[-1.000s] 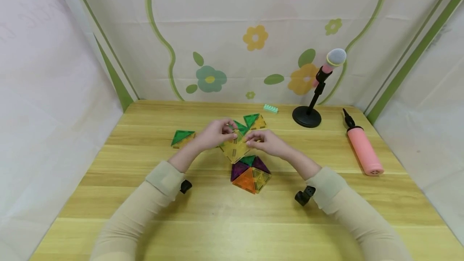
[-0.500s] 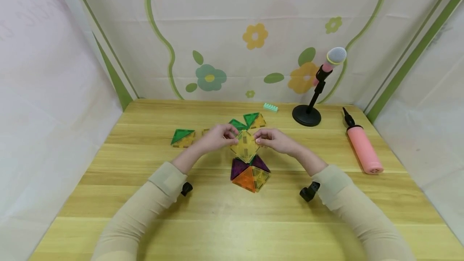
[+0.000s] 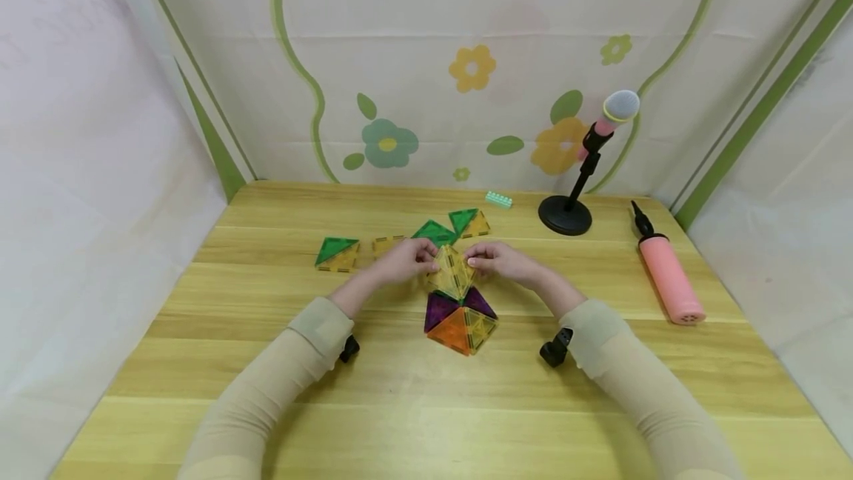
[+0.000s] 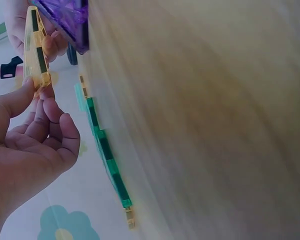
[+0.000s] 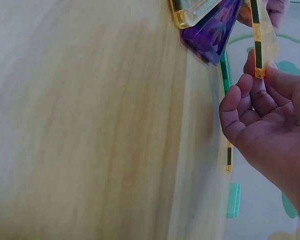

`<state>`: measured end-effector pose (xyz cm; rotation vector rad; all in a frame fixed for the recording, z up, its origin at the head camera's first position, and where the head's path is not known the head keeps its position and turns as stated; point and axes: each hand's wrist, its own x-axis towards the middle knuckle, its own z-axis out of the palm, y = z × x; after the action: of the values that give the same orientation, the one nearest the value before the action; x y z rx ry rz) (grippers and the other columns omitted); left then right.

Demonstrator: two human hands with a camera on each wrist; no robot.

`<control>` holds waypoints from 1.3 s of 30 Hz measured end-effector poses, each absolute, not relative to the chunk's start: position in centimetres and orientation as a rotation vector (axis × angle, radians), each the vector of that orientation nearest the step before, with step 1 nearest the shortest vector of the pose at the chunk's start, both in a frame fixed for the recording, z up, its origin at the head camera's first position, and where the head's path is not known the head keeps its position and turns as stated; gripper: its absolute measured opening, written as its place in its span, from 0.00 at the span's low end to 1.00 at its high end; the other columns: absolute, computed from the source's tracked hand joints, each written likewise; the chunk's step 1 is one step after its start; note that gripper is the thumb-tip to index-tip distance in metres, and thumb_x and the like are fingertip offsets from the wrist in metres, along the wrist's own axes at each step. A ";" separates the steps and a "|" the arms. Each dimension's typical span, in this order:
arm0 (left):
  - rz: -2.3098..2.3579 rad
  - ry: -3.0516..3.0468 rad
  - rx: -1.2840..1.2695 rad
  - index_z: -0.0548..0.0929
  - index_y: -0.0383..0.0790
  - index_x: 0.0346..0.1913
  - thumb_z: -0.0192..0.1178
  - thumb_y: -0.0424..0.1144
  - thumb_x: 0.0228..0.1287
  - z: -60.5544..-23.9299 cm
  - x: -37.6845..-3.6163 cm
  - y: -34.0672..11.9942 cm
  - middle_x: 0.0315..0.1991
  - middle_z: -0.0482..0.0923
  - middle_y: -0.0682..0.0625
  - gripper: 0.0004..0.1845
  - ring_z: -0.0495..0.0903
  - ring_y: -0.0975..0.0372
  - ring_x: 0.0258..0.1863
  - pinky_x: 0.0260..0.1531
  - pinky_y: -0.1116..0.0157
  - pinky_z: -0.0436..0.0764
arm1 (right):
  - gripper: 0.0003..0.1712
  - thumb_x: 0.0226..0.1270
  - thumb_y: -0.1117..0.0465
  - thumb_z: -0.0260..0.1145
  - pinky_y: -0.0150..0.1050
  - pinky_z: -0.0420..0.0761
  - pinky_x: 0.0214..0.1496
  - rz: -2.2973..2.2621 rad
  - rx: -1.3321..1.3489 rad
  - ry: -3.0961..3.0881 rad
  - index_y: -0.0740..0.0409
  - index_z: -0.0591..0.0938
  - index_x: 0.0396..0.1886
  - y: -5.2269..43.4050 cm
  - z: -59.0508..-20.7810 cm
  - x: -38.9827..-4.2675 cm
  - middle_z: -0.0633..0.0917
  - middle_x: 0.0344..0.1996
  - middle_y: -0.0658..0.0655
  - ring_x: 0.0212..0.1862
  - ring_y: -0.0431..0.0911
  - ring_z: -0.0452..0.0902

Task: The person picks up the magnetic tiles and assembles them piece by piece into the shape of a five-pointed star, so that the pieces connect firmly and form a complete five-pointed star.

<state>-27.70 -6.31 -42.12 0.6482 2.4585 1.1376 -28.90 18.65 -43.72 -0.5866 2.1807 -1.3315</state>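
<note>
A pair of translucent yellow triangular magnetic tiles (image 3: 452,272), joined along a middle seam, is held up just above the table. My left hand (image 3: 408,259) pinches their left corner between thumb and fingers, and my right hand (image 3: 501,261) pinches the right corner. In the left wrist view the pair (image 4: 36,47) shows edge-on. Directly below and nearer me stands a small pyramid-like build of magnetic tiles, with purple (image 3: 440,310), orange (image 3: 451,331) and yellow (image 3: 480,327) faces. Whether the held pair touches it is unclear.
Flat green-and-yellow triangle tiles lie at the left (image 3: 337,254) and behind my hands (image 3: 469,222). A green tile (image 3: 435,232) and a partly covered yellow tile (image 3: 388,244) are there too. Further back are a mint brick (image 3: 498,200), a toy microphone (image 3: 581,169) and a pink pump (image 3: 669,278).
Both hands have moved the yellow pair right and slightly toward me, over the tile build. The pair has gone from nearly flat to folded along its seam.
</note>
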 end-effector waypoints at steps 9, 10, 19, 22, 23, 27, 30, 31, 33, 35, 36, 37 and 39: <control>1.006 2.434 0.628 0.72 0.34 0.57 0.57 0.39 0.68 -42.5 -28.1 -6.0 0.42 0.82 0.47 0.19 0.81 0.61 0.40 0.38 0.65 0.79 | 0.16 0.73 0.60 0.54 0.39 0.71 0.31 -1.225 -0.622 2.242 0.64 0.78 0.53 18.1 -44.0 -29.0 0.78 0.33 0.63 0.28 0.51 0.67; 0.985 2.432 0.632 0.72 0.34 0.58 0.57 0.39 0.68 -42.5 -28.1 -5.9 0.42 0.82 0.46 0.19 0.81 0.61 0.40 0.38 0.65 0.79 | 0.16 0.73 0.60 0.55 0.39 0.72 0.32 -1.202 -0.623 2.260 0.63 0.78 0.53 18.0 -44.1 -29.0 0.80 0.34 0.62 0.30 0.50 0.70; 0.938 2.471 0.609 0.73 0.36 0.57 0.58 0.39 0.66 -42.7 -27.9 -5.7 0.44 0.80 0.47 0.19 0.80 0.59 0.45 0.43 0.64 0.79 | 0.17 0.70 0.63 0.59 0.39 0.78 0.45 -1.165 -0.690 2.332 0.61 0.77 0.57 17.8 -44.4 -28.7 0.82 0.46 0.58 0.46 0.46 0.78; 0.976 2.484 0.632 0.73 0.35 0.57 0.59 0.38 0.66 -42.4 -27.9 -6.4 0.44 0.80 0.48 0.19 0.79 0.59 0.45 0.44 0.64 0.79 | 0.19 0.69 0.63 0.60 0.39 0.79 0.44 -1.170 -0.761 2.368 0.58 0.75 0.59 18.0 -44.2 -28.5 0.81 0.48 0.58 0.47 0.47 0.77; 0.993 2.489 0.640 0.73 0.34 0.57 0.59 0.38 0.66 -42.1 -28.0 -6.7 0.44 0.79 0.47 0.19 0.78 0.59 0.45 0.44 0.63 0.78 | 0.20 0.68 0.63 0.61 0.39 0.79 0.43 -1.163 -0.787 2.390 0.56 0.75 0.59 18.0 -44.0 -28.4 0.80 0.49 0.57 0.47 0.47 0.77; 1.044 2.508 0.666 0.71 0.32 0.60 0.58 0.36 0.66 -40.8 -28.3 -8.4 0.49 0.77 0.42 0.21 0.75 0.54 0.47 0.47 0.59 0.76 | 0.23 0.66 0.61 0.63 0.42 0.79 0.45 -1.096 -0.940 2.464 0.54 0.74 0.61 18.1 -42.9 -27.9 0.77 0.55 0.56 0.50 0.50 0.74; 1.016 2.561 0.682 0.70 0.32 0.61 0.59 0.36 0.66 -40.0 -28.8 -9.7 0.54 0.74 0.40 0.23 0.73 0.50 0.52 0.51 0.56 0.74 | 0.25 0.65 0.61 0.64 0.48 0.79 0.47 -1.026 -1.059 2.462 0.53 0.74 0.62 18.2 -42.0 -27.4 0.75 0.59 0.55 0.56 0.54 0.71; 0.999 2.583 0.679 0.70 0.33 0.61 0.59 0.37 0.66 -39.9 -29.0 -10.2 0.55 0.74 0.40 0.23 0.73 0.50 0.54 0.52 0.56 0.74 | 0.26 0.65 0.61 0.65 0.50 0.78 0.48 -0.998 -1.100 2.456 0.53 0.73 0.62 18.2 -41.8 -27.3 0.74 0.60 0.55 0.58 0.55 0.70; 0.974 2.613 0.679 0.70 0.34 0.62 0.59 0.36 0.66 -39.8 -29.5 -10.9 0.58 0.73 0.41 0.24 0.71 0.48 0.57 0.55 0.55 0.73 | 0.26 0.65 0.60 0.65 0.52 0.77 0.51 -0.937 -1.178 2.442 0.51 0.73 0.63 18.4 -41.5 -27.0 0.72 0.62 0.54 0.61 0.55 0.67; 0.956 2.638 0.674 0.70 0.34 0.63 0.59 0.35 0.65 -39.8 -29.9 -11.6 0.59 0.72 0.41 0.24 0.69 0.47 0.60 0.58 0.54 0.71 | 0.26 0.64 0.58 0.66 0.54 0.74 0.55 -0.871 -1.257 2.428 0.50 0.74 0.63 18.5 -41.3 -26.7 0.71 0.64 0.53 0.63 0.53 0.65; 0.945 2.652 0.669 0.70 0.34 0.63 0.59 0.35 0.65 -39.9 -30.1 -11.9 0.60 0.71 0.41 0.24 0.68 0.46 0.61 0.59 0.54 0.70 | 0.27 0.64 0.57 0.66 0.55 0.71 0.58 -0.832 -1.309 2.421 0.51 0.74 0.63 18.5 -41.2 -26.6 0.71 0.65 0.54 0.64 0.53 0.64; 0.922 2.670 0.668 0.70 0.34 0.63 0.60 0.35 0.65 -40.0 -30.3 -12.1 0.60 0.71 0.41 0.24 0.67 0.46 0.61 0.59 0.53 0.70 | 0.27 0.64 0.56 0.66 0.56 0.69 0.60 -0.793 -1.359 2.412 0.51 0.74 0.62 18.5 -41.2 -26.5 0.70 0.65 0.54 0.65 0.53 0.62; 0.860 2.713 0.672 0.71 0.34 0.63 0.61 0.35 0.64 -40.4 -30.6 -12.6 0.61 0.71 0.41 0.25 0.66 0.46 0.62 0.61 0.51 0.67 | 0.27 0.64 0.54 0.66 0.58 0.64 0.64 -0.721 -1.449 2.392 0.52 0.74 0.62 18.4 -41.2 -26.3 0.69 0.66 0.55 0.67 0.54 0.60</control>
<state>-30.59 -12.56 -40.37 0.6723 2.7132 0.8599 -26.30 18.40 -41.18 -1.4490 2.3921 -0.7206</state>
